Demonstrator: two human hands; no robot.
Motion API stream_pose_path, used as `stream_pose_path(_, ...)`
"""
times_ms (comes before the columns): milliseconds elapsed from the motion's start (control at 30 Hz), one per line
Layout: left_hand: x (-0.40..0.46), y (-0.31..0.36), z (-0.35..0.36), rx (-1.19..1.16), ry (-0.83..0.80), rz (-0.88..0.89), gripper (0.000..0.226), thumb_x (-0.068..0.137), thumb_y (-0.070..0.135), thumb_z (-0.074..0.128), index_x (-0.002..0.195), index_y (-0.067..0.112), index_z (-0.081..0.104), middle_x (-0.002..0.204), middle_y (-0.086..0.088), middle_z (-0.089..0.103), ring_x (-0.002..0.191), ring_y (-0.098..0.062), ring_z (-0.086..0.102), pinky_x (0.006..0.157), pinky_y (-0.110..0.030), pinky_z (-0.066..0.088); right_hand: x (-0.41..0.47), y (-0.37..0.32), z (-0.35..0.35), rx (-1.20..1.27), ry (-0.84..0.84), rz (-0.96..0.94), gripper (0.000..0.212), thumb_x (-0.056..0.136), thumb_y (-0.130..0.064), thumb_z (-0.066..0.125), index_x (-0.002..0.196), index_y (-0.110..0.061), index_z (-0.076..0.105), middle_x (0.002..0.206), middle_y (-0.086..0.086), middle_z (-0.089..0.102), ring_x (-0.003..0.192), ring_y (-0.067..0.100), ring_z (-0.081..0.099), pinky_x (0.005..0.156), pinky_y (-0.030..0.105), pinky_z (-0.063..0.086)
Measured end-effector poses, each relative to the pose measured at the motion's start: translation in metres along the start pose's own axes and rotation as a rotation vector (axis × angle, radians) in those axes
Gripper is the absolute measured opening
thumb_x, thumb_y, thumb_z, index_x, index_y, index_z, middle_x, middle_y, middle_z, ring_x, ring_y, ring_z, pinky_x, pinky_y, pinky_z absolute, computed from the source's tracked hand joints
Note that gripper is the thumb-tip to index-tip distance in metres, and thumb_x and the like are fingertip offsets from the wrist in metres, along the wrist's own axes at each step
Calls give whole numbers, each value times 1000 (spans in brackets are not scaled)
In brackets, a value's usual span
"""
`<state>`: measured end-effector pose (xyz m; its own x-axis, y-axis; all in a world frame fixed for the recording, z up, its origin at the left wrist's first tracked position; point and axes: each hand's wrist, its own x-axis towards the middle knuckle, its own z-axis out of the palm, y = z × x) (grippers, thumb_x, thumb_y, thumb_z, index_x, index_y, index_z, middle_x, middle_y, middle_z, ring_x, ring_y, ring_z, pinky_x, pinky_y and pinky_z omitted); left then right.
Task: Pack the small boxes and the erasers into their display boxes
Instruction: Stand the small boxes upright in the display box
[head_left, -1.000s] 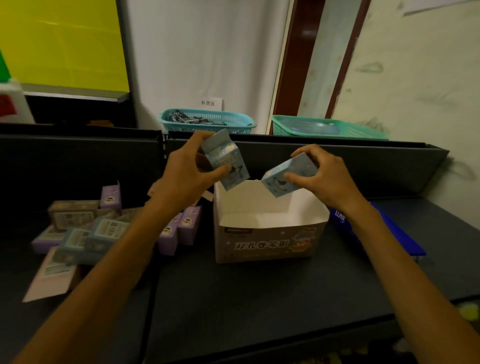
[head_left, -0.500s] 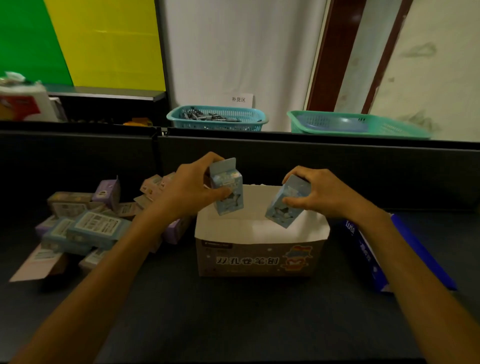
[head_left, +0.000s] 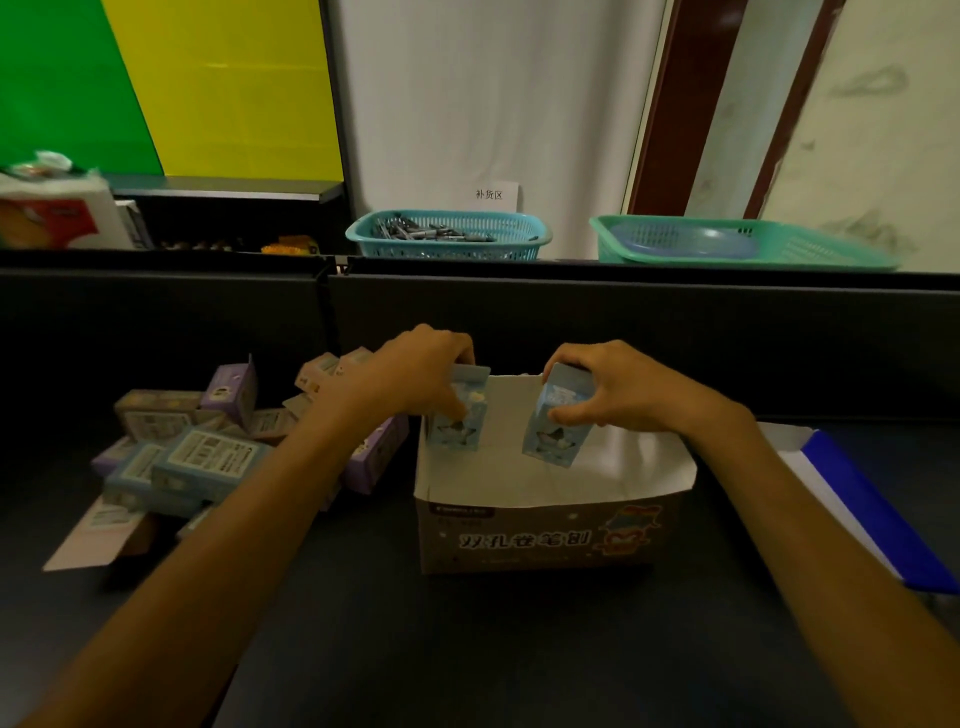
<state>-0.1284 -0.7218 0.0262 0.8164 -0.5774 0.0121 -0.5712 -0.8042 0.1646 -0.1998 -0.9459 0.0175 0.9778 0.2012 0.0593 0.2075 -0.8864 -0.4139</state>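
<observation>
Lower left of frame: heap of loose small boxes (head_left: 197, 457), purple and pale blue, tumbled on the dark counter (head_left: 467, 649), unpacked. Further boxes possibly hidden behind the left forearm; view too dim to confirm.

Centre left: left hand (head_left: 415, 374), fingers curled over the top, thumb on the printed face, gripping left blue box (head_left: 460, 415). Long axis near upright. Lower end already below the rim, close against the left wall of the display box (head_left: 545, 540).

Centre: display box open at the top, white interior, printed front panel facing the camera. Floor of the interior largely bare, apparently no boxes yet seated.

Centre right: right hand (head_left: 618, 389), thumb and fingertips pinching right blue box (head_left: 553, 431) near its upper end. Long axis tilted, top leaning right, lower corner pointing down and left into the cavity.

Governing relation: both boxes directly beneath their hands and directly above the interior floor. Travel remaining judged as straight down. Left box nearer to seating, being upright and beside a wall; right box probably needing rotation to upright first.

Right edge: flat blue and white carton (head_left: 857, 509), lying on the counter just beside the display box.
</observation>
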Motion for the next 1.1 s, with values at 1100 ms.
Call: stream_pose_path(1100, -30, -62, -13, 90, 182, -66, 57, 84, 43, 62, 134, 29, 40, 133, 2, 47, 123, -19, 40, 96, -40, 39, 29, -86, 24, -114, -62, -89, 44, 81, -21, 73, 117, -23, 47, 119, 2, 54, 104, 17, 56, 80, 33, 56)
